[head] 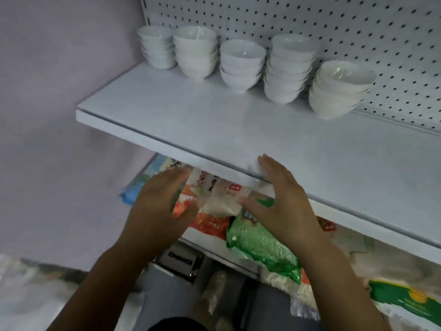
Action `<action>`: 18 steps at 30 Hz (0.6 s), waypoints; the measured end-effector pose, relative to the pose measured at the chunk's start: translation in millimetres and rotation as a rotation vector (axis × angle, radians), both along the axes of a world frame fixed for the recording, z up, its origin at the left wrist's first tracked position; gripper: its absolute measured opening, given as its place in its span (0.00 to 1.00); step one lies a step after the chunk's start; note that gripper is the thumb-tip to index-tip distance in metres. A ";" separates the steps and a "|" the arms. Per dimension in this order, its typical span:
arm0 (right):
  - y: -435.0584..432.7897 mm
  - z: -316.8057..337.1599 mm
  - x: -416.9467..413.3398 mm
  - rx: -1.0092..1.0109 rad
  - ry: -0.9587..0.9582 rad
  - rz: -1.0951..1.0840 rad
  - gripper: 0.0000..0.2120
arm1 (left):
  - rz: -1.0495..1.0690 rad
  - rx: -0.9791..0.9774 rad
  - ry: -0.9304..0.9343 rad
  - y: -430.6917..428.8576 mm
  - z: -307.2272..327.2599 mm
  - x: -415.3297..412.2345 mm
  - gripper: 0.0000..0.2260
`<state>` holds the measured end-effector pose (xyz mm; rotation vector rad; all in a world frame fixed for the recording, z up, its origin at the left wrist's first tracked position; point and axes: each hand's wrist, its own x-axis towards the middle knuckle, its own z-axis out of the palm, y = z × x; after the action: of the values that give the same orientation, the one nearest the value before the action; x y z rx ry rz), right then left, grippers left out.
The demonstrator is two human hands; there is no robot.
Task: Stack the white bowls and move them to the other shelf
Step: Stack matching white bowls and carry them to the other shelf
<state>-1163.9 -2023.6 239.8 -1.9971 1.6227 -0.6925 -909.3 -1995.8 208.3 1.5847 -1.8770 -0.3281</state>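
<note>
- Bowls sit in five stacks along the back of the shelf, against the pegboard, so stacking looks largely done
- Left hand and right hand hover at the shelf's front edge, well short of the bowls, fingers straight, spread and empty
- Palms face each other, likely set to cup a stack from both sides
- Bags lie beneath the shelf
</note>
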 end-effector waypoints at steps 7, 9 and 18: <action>32.6 -17.1 97.8 0.100 0.023 0.372 0.44 | 0.345 0.168 -0.079 113.8 -2.1 63.0 0.30; 41.3 -21.4 126.5 0.122 0.043 0.502 0.45 | 0.442 0.194 -0.076 144.8 -0.2 82.0 0.30; 104.8 -13.4 279.2 0.136 0.141 0.966 0.47 | 0.925 0.189 -0.022 293.7 3.8 169.2 0.32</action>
<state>-884.7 -1918.8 226.4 -2.3972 0.5640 -0.0653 -740.1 -1702.1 212.1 2.3781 -0.9655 -0.0675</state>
